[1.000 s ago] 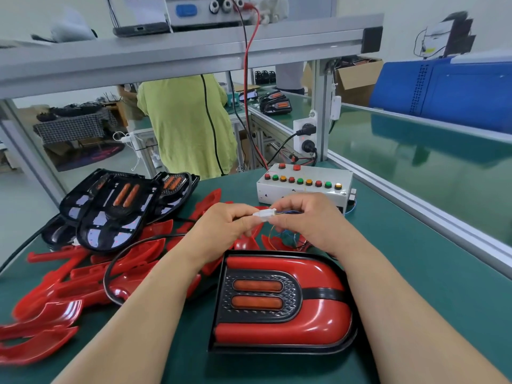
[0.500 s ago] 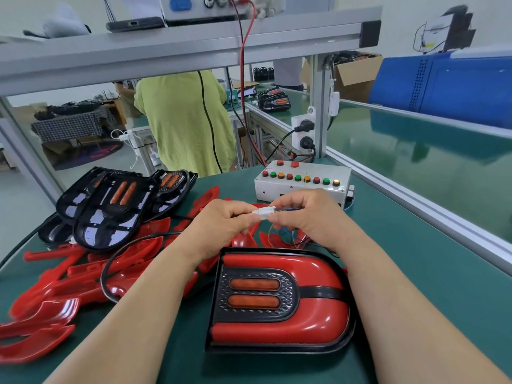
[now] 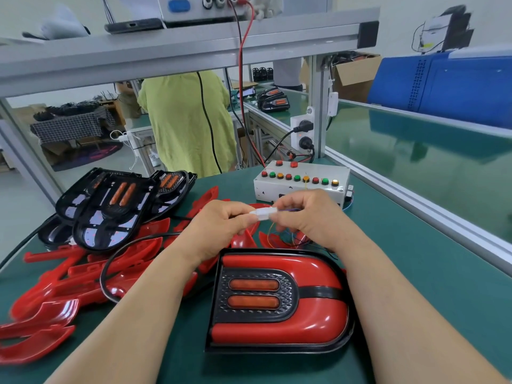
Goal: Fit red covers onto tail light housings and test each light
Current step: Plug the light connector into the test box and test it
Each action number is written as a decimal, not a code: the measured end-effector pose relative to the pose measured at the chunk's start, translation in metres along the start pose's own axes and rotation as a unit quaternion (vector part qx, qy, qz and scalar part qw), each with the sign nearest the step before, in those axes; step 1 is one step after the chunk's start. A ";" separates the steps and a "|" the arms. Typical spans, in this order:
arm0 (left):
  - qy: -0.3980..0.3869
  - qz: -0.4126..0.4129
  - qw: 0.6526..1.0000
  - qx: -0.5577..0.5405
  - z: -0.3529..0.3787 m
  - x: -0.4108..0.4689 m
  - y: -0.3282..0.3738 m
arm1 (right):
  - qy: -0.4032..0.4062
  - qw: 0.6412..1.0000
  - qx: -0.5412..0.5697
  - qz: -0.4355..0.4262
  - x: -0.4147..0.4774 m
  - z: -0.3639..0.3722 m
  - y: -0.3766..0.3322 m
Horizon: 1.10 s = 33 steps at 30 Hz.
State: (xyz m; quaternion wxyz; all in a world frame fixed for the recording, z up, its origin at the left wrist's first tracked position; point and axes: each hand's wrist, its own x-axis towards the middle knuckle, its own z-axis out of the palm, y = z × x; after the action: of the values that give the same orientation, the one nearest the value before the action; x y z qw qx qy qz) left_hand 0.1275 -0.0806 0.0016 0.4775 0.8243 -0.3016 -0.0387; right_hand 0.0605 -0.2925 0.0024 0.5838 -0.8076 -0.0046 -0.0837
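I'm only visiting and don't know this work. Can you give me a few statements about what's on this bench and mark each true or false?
1. The left hand and right hand both pinch a small white connector. True.
2. The test box with coloured buttons sits left of the black housings. False: it stands behind the hands, right of the housings.
3. The tail light nearest the person has a red cover on it. True.
4. The loose red covers are stacked on top of that tail light. False: they lie on the green mat to its left.
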 end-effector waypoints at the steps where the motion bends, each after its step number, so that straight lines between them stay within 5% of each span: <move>1: 0.022 -0.012 1.000 -0.010 -0.006 -0.001 -0.004 | 0.027 0.999 0.041 0.000 0.001 -0.004 0.001; 4: 0.042 -0.027 0.999 -0.012 -0.017 -0.006 -0.011 | 0.053 0.988 0.142 -0.019 0.002 -0.010 0.000; 7: 0.011 -0.016 1.000 0.017 -0.013 -0.007 -0.008 | 0.022 0.996 0.080 -0.023 0.004 0.000 0.000; 11: 0.004 -0.006 0.997 0.080 -0.010 -0.005 -0.004 | 0.080 0.993 0.082 -0.009 0.008 -0.006 0.007; 19: 0.074 0.039 0.984 0.155 -0.014 -0.008 0.005 | -0.022 0.986 -0.160 0.032 0.007 -0.001 0.014; 24: 0.088 0.030 0.988 0.126 -0.018 -0.019 0.017 | -0.026 0.999 -0.028 0.012 0.003 -0.001 0.005; 27: 0.041 -0.039 0.991 0.120 -0.011 -0.023 0.025 | -0.057 0.997 0.058 -0.003 0.000 -0.001 0.003; 33: -0.062 -0.223 0.954 0.193 -0.010 -0.045 0.035 | -0.060 0.997 0.047 0.007 -0.001 0.004 0.004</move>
State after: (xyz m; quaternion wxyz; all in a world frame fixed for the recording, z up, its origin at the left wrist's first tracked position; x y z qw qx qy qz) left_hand 0.0782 -0.0618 0.0255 0.2689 0.9431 -0.1409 -0.1357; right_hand 0.0609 -0.2903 -0.0030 0.6202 -0.7829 -0.0382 -0.0305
